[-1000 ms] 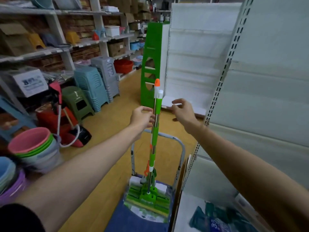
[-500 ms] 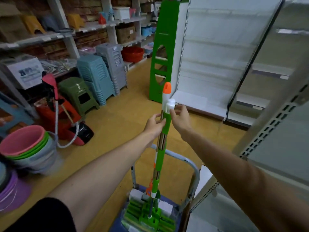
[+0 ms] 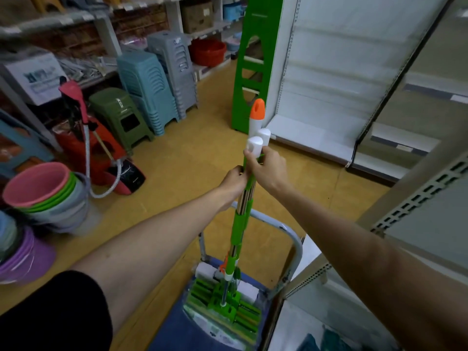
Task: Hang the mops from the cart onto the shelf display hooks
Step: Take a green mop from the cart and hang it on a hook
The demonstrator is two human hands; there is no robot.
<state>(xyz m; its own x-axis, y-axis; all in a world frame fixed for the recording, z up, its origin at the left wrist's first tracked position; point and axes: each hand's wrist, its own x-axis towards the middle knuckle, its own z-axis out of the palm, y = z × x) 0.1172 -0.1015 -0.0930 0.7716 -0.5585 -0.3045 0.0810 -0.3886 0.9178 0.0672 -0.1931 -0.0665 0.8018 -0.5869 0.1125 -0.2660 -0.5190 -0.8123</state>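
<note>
Several green mops [image 3: 239, 224] stand bundled upright on the blue cart [image 3: 177, 333], heads down on its deck, white and orange handle tips up. My left hand [image 3: 234, 179] grips the handles from the left just below the tips. My right hand [image 3: 266, 168] grips the same bundle from the right, a little higher, fingers by the white caps. The grey perforated shelf upright [image 3: 415, 198] runs along the right; no hooks show.
The cart's metal push bar [image 3: 291, 231] curves behind the mop heads. Stacked plastic basins [image 3: 43, 193] sit at left, with stacked stools [image 3: 149, 79] and a red mop bucket set [image 3: 101, 148] beyond. A green shelf end panel [image 3: 253, 59] and white shelving [image 3: 329, 72] stand ahead.
My right hand has come in from the side and closed on the mop handles beside my left. The view has tipped down and nearer to the mops.
</note>
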